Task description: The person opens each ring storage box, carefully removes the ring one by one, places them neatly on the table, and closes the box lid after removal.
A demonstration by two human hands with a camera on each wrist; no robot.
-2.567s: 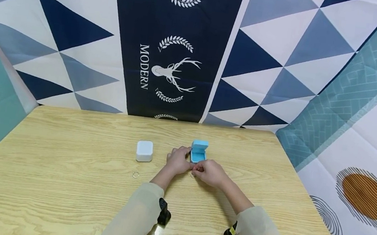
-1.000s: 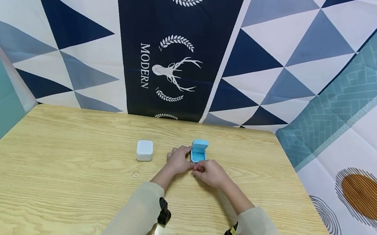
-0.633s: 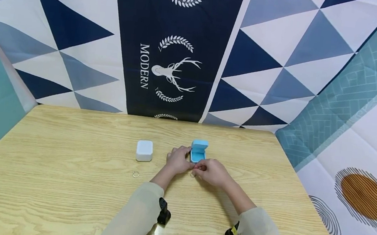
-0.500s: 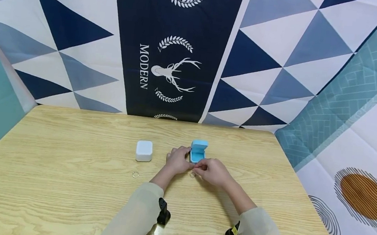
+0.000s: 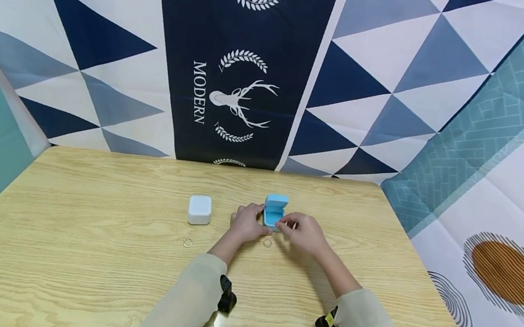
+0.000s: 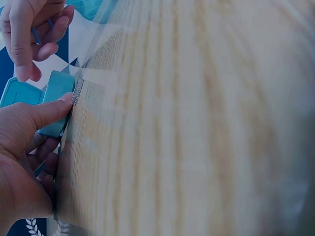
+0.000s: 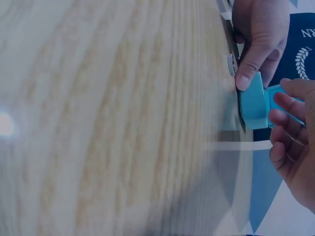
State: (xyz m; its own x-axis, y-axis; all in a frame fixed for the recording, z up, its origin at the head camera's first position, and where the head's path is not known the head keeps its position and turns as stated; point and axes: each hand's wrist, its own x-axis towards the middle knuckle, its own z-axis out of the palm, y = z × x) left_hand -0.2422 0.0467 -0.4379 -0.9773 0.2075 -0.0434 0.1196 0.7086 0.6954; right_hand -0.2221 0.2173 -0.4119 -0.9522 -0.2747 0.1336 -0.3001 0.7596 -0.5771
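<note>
An open light blue ring box (image 5: 276, 202) stands on the table with its lid raised. My left hand (image 5: 247, 223) grips its base, thumb along the front and fingers at the side. In the left wrist view a sparkling ring (image 6: 77, 92) lies on the wood close to that thumb. My right hand (image 5: 303, 233) reaches over the box's front right, thumb and index tips near each other, the other fingers loosely bent; nothing shows between them. Those right fingers (image 7: 290, 125) overlap the open lid in the right wrist view.
Left of the hands stands a white rounded box (image 5: 200, 210), and a second ring (image 5: 187, 242) lies on the table in front of it. A patterned cloth (image 5: 247, 75) hangs behind the wooden table (image 5: 87, 251). Each wrist carries a small black camera.
My right hand has moved from beside the ring up to the box's front right, leaving the ring on the wood in plain sight. The left hand keeps its grip on the box.
</note>
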